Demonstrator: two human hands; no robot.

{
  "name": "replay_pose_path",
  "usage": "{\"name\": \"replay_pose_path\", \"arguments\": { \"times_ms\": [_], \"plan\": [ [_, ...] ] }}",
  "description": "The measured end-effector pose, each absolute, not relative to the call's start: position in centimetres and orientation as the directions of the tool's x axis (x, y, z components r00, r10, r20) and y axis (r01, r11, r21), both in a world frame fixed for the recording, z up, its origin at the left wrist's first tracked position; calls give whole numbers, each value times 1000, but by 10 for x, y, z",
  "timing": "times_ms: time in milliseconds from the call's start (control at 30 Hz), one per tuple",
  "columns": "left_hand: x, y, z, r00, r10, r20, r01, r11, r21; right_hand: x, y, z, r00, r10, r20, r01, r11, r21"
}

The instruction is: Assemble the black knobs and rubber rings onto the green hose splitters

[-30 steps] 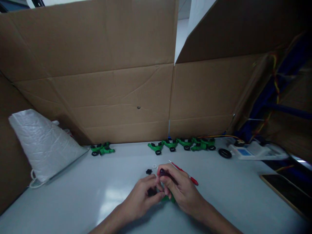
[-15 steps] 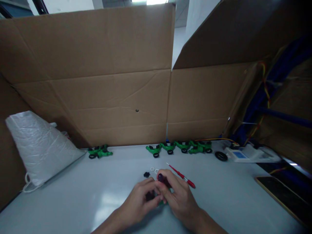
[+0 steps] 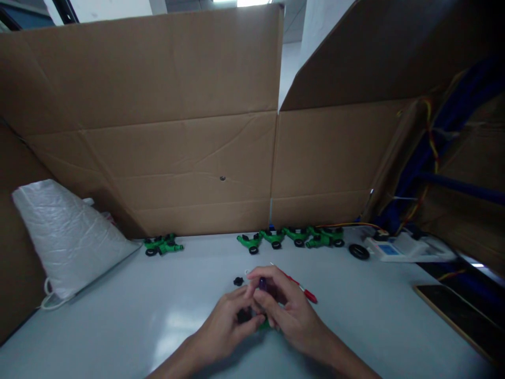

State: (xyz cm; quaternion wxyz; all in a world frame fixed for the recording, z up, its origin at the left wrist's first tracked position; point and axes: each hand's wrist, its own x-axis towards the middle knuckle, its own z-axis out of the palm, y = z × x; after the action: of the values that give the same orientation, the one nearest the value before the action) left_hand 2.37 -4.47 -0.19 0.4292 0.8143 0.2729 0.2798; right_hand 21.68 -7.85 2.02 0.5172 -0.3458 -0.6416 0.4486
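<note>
Close together low in the middle of the view, my two hands work on one small green and black part [image 3: 265,323]. My left hand [image 3: 226,319] is closed around its black side, and the fingers cover most of it. Fingers of my right hand [image 3: 292,310] curl round a small dark purple, round-ended piece [image 3: 262,284] at the top of the grip. Whether that piece touches the green part cannot be seen. Just beyond the hands lie a small black knob-like piece [image 3: 238,281] and a white ring [image 3: 247,272]. Partly behind my right hand is a red screwdriver [image 3: 310,296].
Several green parts with black rings [image 3: 272,239] line the back of the table, and more [image 3: 162,245] lie at left. A black ring [image 3: 359,251] sits beside a white power strip [image 3: 406,248]. A white bag [image 3: 67,239] leans left; cardboard [image 3: 177,173] walls the back.
My right hand's fingers have shifted around the dark purple piece, with the index finger now stretched over beyond it. One white ring is now covered. My left hand stays nearly still.
</note>
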Motion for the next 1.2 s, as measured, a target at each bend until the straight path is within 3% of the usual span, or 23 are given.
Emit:
{"name": "replay_pose_path", "arguments": {
  "times_ms": [100,233,633,833,1200],
  "plan": [
    [25,-45,-2,692,681,238,155,-463,873,221,-75,23,-322,871,371,-99,359,-928],
    [24,-43,-3,701,684,202,184,-448,875,221,-71,22,-291,874,388,-77,383,-921],
    [24,-44,-9,696,685,215,233,-499,834,209,-75,14,-141,863,485,137,503,-854],
    [24,-44,-12,679,694,239,265,-535,802,210,-75,3,-117,794,597,259,605,-753],
    [24,-45,-11,674,697,246,284,-552,784,207,-74,0,-64,710,701,439,651,-619]
  ]
}}
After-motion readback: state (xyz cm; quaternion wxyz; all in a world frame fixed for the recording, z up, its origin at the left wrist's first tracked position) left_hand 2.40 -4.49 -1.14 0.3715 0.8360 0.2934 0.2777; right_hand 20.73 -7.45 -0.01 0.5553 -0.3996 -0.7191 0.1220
